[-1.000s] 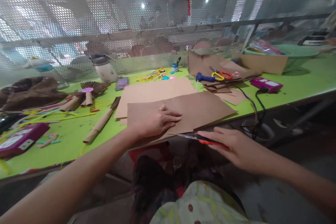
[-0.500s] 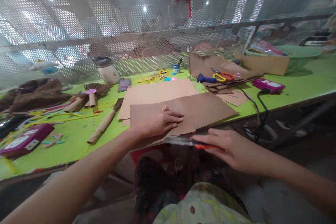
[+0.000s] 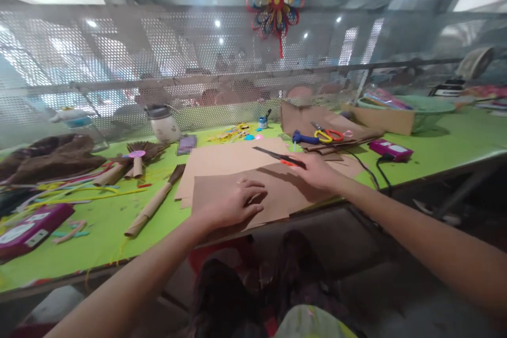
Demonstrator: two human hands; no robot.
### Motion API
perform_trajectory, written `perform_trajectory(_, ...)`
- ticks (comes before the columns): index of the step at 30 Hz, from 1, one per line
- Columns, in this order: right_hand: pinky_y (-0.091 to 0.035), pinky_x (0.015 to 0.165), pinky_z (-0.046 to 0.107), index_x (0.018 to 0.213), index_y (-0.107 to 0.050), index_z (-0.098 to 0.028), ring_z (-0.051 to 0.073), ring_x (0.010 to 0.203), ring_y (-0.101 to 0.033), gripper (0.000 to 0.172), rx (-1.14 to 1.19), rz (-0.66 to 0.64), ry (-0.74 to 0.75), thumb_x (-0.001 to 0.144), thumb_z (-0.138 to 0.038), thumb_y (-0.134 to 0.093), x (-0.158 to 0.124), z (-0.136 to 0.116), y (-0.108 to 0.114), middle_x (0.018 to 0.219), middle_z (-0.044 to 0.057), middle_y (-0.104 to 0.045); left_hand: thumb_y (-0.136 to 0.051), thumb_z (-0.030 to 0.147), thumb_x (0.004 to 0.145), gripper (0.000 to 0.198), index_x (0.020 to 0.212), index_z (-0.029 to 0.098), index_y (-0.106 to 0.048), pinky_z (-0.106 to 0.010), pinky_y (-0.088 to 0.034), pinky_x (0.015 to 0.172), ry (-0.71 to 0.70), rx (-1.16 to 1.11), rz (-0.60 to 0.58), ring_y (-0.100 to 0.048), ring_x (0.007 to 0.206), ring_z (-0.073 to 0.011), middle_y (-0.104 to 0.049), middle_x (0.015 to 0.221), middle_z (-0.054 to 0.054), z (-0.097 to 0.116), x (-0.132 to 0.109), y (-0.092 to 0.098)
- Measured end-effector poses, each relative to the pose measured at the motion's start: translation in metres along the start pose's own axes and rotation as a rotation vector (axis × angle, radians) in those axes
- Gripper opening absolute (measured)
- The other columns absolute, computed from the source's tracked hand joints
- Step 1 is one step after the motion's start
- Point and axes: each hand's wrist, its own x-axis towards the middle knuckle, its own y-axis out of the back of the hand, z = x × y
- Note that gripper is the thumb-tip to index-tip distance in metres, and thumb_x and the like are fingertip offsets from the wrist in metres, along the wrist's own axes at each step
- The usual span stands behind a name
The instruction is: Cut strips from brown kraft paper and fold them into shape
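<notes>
Pressing your left hand [image 3: 233, 203] flat, fingers spread wide, on the top brown paper sheet [image 3: 285, 193] pins it at the near edge of the green surface [image 3: 103, 211], likely so it cannot slide. Your right hand [image 3: 319, 171] hovers over the sheet's far side, fingers closed round the orange handles of the scissors [image 3: 273, 155], with the blades pointing left, clear of your left hand.
</notes>
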Motion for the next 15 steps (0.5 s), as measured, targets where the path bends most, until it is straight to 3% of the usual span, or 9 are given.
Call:
perform_trajectory(4, -0.037, 0.097, 0.038, 0.125, -0.055, -0.022, 0.024, 0.115, -0.051, 0.036, -0.181, -0.06, 0.009, 0.089, -0.028, -0.05, 0.032, -0.002, -0.026, 0.124, 0.01, -0.06, -0.057, 0.035, 0.082, 0.04, 0.118, 0.017, -0.057, -0.036, -0.041, 0.093, 0.1, 0.075, 0.031, -0.051, 0.112, -0.0261, -0.055, 0.122, -0.012, 0.003, 0.002, 0.003)
perform_trajectory(7, -0.034, 0.098, 0.038, 0.123, -0.055, -0.02, 0.025, 0.118, -0.046, 0.036, -0.273, -0.037, 0.013, 0.089, -0.032, -0.052, 0.028, -0.013, -0.028, 0.124, 0.012, -0.057, -0.061, 0.039, 0.076, 0.036, 0.105, 0.018, -0.062, -0.034, -0.044, 0.083, 0.143, 0.098, -0.015, -0.056, 0.099, -0.0255, -0.058, 0.11, -0.011, 0.001, 0.009, 0.006)
perform_trajectory(9, -0.036, 0.093, 0.036, 0.119, -0.057, -0.02, 0.025, 0.112, -0.049, 0.034, -0.258, -0.039, 0.017, 0.089, -0.036, -0.05, 0.019, -0.021, -0.023, 0.117, 0.012, -0.059, -0.063, 0.04, 0.073, 0.032, 0.097, 0.018, -0.063, -0.032, -0.045, 0.075, 0.164, 0.089, -0.071, -0.058, 0.087, -0.023, -0.059, 0.1, -0.009, -0.001, 0.015, 0.009)
perform_trajectory(12, -0.041, 0.074, 0.029, 0.101, -0.064, -0.02, 0.022, 0.089, -0.057, 0.032, -0.147, -0.222, 0.032, 0.084, -0.045, -0.055, 0.008, -0.029, -0.016, 0.097, 0.008, -0.064, -0.062, 0.04, 0.071, 0.031, 0.093, 0.018, -0.063, -0.028, -0.043, 0.065, 0.21, 0.037, -0.149, -0.057, 0.075, -0.0198, -0.06, 0.088, -0.006, -0.004, 0.022, 0.013)
perform_trajectory(15, -0.037, 0.058, 0.025, 0.079, -0.061, -0.018, 0.017, 0.071, -0.054, 0.032, -0.054, -0.437, 0.045, 0.073, -0.049, -0.064, 0.008, -0.032, -0.017, 0.082, 0.004, -0.061, -0.063, 0.04, 0.07, 0.041, 0.103, 0.018, -0.06, -0.027, -0.041, 0.062, 0.233, -0.063, -0.171, -0.056, 0.073, -0.0186, -0.06, 0.085, -0.003, -0.007, 0.025, 0.014)
